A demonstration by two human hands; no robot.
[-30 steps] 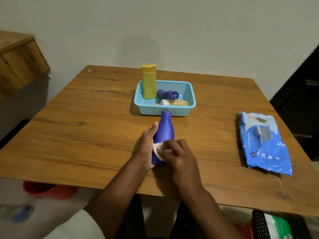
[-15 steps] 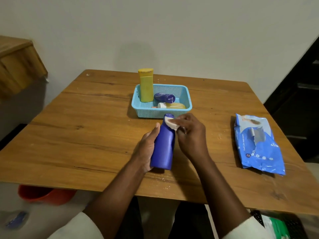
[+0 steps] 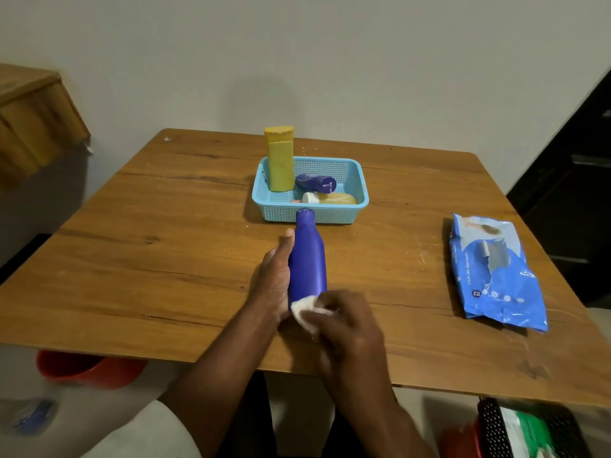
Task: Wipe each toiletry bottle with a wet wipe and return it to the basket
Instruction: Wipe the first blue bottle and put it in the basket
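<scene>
A tall blue bottle point(image 3: 308, 259) stands tilted away from me in front of the light blue basket point(image 3: 360, 180). My left hand point(image 3: 272, 279) grips its lower left side. My right hand point(image 3: 347, 322) pinches a white wet wipe point(image 3: 305, 310) against the bottle's base. Inside the basket a yellow bottle point(image 3: 280, 160) stands upright at the left, a small dark blue bottle point(image 3: 315, 182) lies on its side, and a yellow bottle with a white cap point(image 3: 330, 199) lies near the front wall.
A blue pack of wet wipes point(image 3: 492, 269) lies on the right of the wooden table point(image 3: 148, 252). An orange bucket point(image 3: 82, 368) sits on the floor under the table's left edge. A black crate point(image 3: 529, 431) stands at the lower right.
My right hand slid the wipe from the bottle's neck down to its base. The left hand kept its grip on the bottle.
</scene>
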